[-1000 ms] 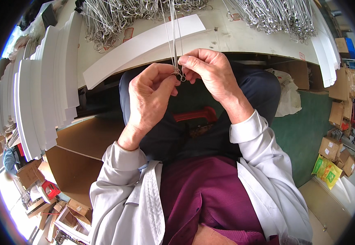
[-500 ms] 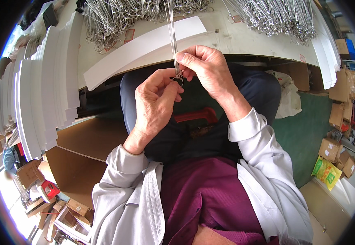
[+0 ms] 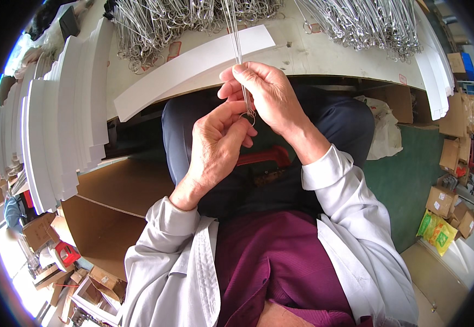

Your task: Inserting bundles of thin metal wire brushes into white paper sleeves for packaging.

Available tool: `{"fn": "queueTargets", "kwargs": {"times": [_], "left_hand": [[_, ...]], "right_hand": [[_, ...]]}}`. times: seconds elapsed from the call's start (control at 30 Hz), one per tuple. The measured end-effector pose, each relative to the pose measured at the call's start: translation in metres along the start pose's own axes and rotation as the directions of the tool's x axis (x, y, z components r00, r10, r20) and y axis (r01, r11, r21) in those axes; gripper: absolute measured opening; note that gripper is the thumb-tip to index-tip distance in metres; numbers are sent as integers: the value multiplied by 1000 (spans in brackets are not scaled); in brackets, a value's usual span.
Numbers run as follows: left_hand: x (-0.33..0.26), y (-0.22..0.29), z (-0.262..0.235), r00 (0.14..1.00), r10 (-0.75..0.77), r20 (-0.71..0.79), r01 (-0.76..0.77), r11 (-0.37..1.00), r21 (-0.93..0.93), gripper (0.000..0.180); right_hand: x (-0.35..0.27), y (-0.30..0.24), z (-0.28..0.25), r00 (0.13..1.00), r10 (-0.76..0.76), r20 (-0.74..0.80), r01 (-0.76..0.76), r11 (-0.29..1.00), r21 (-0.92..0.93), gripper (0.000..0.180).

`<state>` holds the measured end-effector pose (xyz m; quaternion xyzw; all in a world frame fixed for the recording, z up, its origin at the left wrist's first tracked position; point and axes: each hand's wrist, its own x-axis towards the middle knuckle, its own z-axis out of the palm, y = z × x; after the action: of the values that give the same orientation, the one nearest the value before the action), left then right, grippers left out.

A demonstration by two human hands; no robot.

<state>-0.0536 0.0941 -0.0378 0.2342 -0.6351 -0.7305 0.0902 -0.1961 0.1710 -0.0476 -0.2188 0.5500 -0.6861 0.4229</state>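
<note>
Between my hands runs a small bunch of thin metal rods [image 3: 236,44] with looped ends. A wire ring [image 3: 247,118] at their lower end is pinched by my left hand [image 3: 218,139], its thumb against the fingers. Higher up, my right hand [image 3: 267,92] grips the rods between thumb and forefinger, its other fingers curled loosely behind them. Both hands are over my lap, just in front of the table edge. The upper ends of the rods run out at the top of the picture.
On the table [image 3: 324,61] lie a curved white strip [image 3: 193,68] and heaps of looped metal rods [image 3: 163,27], with another heap [image 3: 376,24] to the right. White strips [image 3: 65,120] are stacked at the left. Below them stands an open cardboard box [image 3: 106,218]; a white bag [image 3: 383,128] is right of my knees.
My left hand has moved slightly right and toward me with the ring. My right hand has shifted a little left, and its fingers have spread around the rods, whose lower ends have moved right.
</note>
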Motion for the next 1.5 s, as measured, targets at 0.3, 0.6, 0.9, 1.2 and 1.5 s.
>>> {"fn": "queueTargets", "kwargs": {"times": [0.3,0.6,0.9,1.2,1.5], "left_hand": [[-8,-8,10,992,-92,81,82,990,115,23],[-7,-4,1,994,-36,104,9,968,251,19],[24,22,-35,981,154,-118,-111,943,313,28],[38,12,-44,982,98,-160,-49,956,289,32],[54,17,-55,980,147,-135,-111,965,239,31]], "right_hand": [[11,-10,-1,993,112,-35,-103,975,196,30],[4,-14,-8,985,159,-62,-144,970,196,29],[-16,-5,-20,987,141,-75,-135,988,79,31],[-38,-4,-31,981,159,-112,-159,987,9,32],[-52,2,-32,984,140,-111,-147,987,-58,30]]}}
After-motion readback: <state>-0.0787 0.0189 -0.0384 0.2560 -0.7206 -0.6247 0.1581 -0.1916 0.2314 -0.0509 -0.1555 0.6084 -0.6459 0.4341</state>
